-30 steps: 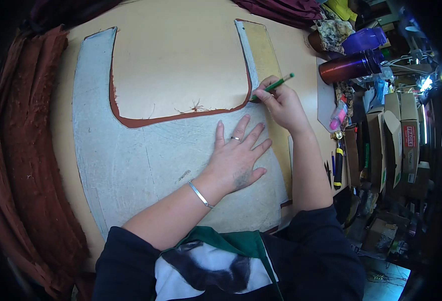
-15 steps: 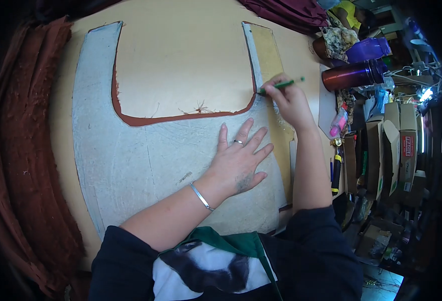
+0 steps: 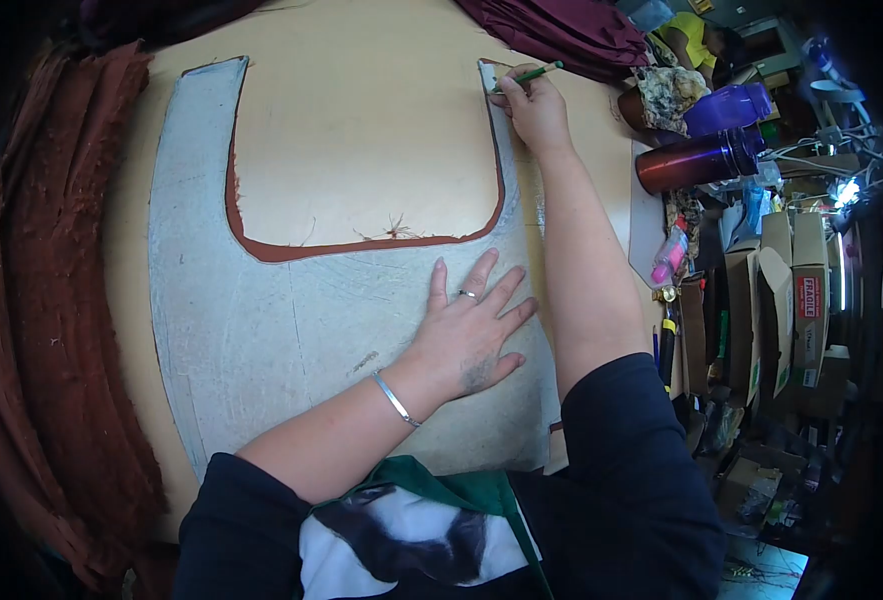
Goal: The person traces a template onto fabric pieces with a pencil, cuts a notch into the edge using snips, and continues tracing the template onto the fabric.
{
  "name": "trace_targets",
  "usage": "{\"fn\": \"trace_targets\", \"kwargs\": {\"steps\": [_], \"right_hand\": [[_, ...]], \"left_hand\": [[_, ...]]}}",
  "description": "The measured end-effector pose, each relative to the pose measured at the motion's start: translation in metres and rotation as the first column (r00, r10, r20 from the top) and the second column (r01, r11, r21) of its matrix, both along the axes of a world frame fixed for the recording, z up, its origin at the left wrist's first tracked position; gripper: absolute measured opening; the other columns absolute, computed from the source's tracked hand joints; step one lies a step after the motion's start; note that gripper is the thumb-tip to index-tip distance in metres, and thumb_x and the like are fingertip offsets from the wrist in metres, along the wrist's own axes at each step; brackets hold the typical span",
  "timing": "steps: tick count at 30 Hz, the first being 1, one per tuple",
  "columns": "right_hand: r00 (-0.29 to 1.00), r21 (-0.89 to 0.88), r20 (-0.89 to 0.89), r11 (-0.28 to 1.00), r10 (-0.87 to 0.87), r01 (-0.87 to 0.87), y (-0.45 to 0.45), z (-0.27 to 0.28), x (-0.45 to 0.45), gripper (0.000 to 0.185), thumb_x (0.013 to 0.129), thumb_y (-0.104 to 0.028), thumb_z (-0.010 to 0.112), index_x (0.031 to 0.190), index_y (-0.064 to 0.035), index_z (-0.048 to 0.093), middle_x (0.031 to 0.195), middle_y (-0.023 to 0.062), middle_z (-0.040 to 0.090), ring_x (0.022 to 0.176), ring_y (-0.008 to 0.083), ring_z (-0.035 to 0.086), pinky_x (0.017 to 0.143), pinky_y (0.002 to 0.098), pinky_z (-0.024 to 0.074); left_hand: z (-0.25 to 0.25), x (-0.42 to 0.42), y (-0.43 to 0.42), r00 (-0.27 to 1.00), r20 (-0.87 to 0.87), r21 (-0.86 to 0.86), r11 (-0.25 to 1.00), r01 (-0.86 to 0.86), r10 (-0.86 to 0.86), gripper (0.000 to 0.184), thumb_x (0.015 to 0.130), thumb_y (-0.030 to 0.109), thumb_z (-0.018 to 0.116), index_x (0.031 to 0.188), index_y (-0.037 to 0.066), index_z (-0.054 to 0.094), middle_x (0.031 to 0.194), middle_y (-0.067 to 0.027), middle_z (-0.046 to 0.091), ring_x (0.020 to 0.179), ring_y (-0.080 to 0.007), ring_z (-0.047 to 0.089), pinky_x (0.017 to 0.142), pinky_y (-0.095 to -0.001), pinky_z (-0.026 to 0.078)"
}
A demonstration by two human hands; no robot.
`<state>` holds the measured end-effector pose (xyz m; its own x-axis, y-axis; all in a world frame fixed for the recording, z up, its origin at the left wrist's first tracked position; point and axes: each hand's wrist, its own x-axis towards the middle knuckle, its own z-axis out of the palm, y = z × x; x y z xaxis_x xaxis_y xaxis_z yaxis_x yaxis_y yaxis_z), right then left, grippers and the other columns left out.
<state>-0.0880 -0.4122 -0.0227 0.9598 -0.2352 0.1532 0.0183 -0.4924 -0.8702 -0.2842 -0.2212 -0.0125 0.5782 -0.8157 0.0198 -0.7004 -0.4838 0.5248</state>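
Observation:
A large pale grey U-shaped pattern piece [image 3: 251,330] lies flat, with rust-brown fabric [image 3: 361,246] showing along its inner edge. My left hand [image 3: 476,330] rests open on the pattern, its fingers spread below the inner curve. At the upper end of the pattern's right arm, my right hand [image 3: 536,105] is closed around a slim green pencil [image 3: 533,75]. The pencil slants, its lower end near the pattern's edge; the tip is too small to make out.
Folded rust-brown cloth [image 3: 56,280] runs along the left side of the table [image 3: 361,130]. Maroon cloth [image 3: 561,35] lies at the top. On the right are a dark flask [image 3: 691,162], a purple bottle [image 3: 726,108] and cardboard boxes [image 3: 811,290]. Farther back is a person in yellow [image 3: 689,40].
My right hand has moved up along the pattern's right arm with the pencil, from the inner corner to the upper end. My left hand stays flat in place.

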Motion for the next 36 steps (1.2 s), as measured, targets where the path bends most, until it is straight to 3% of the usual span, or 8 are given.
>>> {"fn": "trace_targets", "kwargs": {"steps": [7,10,15,18,22,28,31,36], "right_hand": [[0.983,-0.244,-0.139,0.958,0.120,-0.151,0.001,0.031,-0.083,0.008,0.087,-0.008,0.052,0.087,-0.0001,0.052,0.080,0.0039,0.058,0.075,0.0101,0.056,0.070,0.0226,0.0452],[0.969,-0.176,-0.148,0.959,0.197,-0.222,-0.001,0.026,-0.129,0.008,0.087,-0.008,0.053,0.087,-0.0001,0.053,0.078,0.0033,0.058,0.072,0.0094,0.054,0.068,0.0222,0.0428],[0.970,-0.303,-0.208,0.935,0.124,-0.184,0.041,0.040,-0.160,0.010,0.085,-0.010,0.055,0.085,-0.0002,0.054,0.072,0.0063,0.059,0.069,0.0111,0.057,0.064,0.0247,0.0454],[0.978,-0.265,-0.185,0.954,0.094,-0.142,0.073,0.035,-0.165,0.011,0.084,-0.012,0.056,0.085,-0.0017,0.054,0.071,0.0095,0.060,0.066,0.0157,0.059,0.061,0.0275,0.0467],[0.977,-0.187,-0.064,0.959,0.203,-0.212,0.113,0.027,-0.160,0.012,0.084,-0.013,0.056,0.084,-0.0011,0.053,0.070,0.0112,0.059,0.065,0.0188,0.060,0.061,0.0286,0.0468],[0.944,-0.090,-0.299,0.981,0.138,-0.172,0.075,0.031,-0.159,0.011,0.085,-0.012,0.055,0.087,-0.0019,0.052,0.075,0.0071,0.059,0.072,0.0118,0.057,0.066,0.0261,0.0454],[0.951,-0.060,-0.271,0.984,0.147,-0.169,0.026,0.029,-0.145,0.008,0.086,-0.010,0.053,0.087,-0.0021,0.051,0.078,0.0051,0.059,0.074,0.0095,0.056,0.066,0.0230,0.0450],[0.961,-0.074,-0.248,0.986,0.124,-0.146,-0.001,0.031,-0.094,0.007,0.086,-0.009,0.053,0.088,-0.0027,0.051,0.079,0.0038,0.060,0.073,0.0104,0.059,0.064,0.0227,0.0460]], "left_hand": [[-0.002,-0.001,0.001,1.000,0.015,-0.022,1.000,-0.009,0.009,0.055,0.078,0.046,0.052,0.127,0.022,0.041,0.139,-0.0070,0.025,0.133,-0.0295,0.010,0.096,-0.0663,0.013],[-0.003,-0.001,0.000,1.000,0.008,-0.029,0.999,-0.019,0.019,0.055,0.078,0.045,0.053,0.126,0.022,0.042,0.139,-0.0068,0.026,0.132,-0.0297,0.012,0.095,-0.0662,0.014],[-0.004,-0.002,-0.001,0.999,0.026,-0.053,0.998,-0.027,0.028,0.055,0.078,0.046,0.052,0.126,0.021,0.043,0.138,-0.0069,0.029,0.131,-0.0297,0.014,0.094,-0.0675,0.013],[0.006,0.003,-0.001,0.997,-0.072,0.124,0.992,0.039,-0.030,0.055,0.079,0.048,0.047,0.127,0.020,0.042,0.137,-0.0093,0.030,0.130,-0.0297,0.019,0.098,-0.0624,0.013],[-0.026,-0.002,-0.012,0.990,0.118,-0.111,0.992,-0.057,0.070,0.054,0.082,0.049,0.036,0.124,0.018,0.045,0.137,-0.0141,0.031,0.126,-0.0297,0.027,0.105,-0.0473,0.015],[0.008,0.003,-0.001,0.995,-0.098,0.134,0.990,0.037,-0.024,0.055,0.080,0.047,0.047,0.128,0.021,0.040,0.137,-0.0093,0.031,0.129,-0.0289,0.021,0.099,-0.0621,0.012],[-0.002,-0.002,0.000,1.000,0.011,-0.033,0.999,-0.023,0.023,0.056,0.078,0.045,0.052,0.128,0.022,0.041,0.139,-0.0066,0.027,0.132,-0.0288,0.014,0.096,-0.0667,0.011],[-0.002,-0.001,0.000,1.000,0.001,-0.019,1.000,-0.015,0.015,0.055,0.079,0.045,0.052,0.127,0.022,0.041,0.140,-0.0064,0.025,0.133,-0.0289,0.010,0.097,-0.0652,0.012]]}}
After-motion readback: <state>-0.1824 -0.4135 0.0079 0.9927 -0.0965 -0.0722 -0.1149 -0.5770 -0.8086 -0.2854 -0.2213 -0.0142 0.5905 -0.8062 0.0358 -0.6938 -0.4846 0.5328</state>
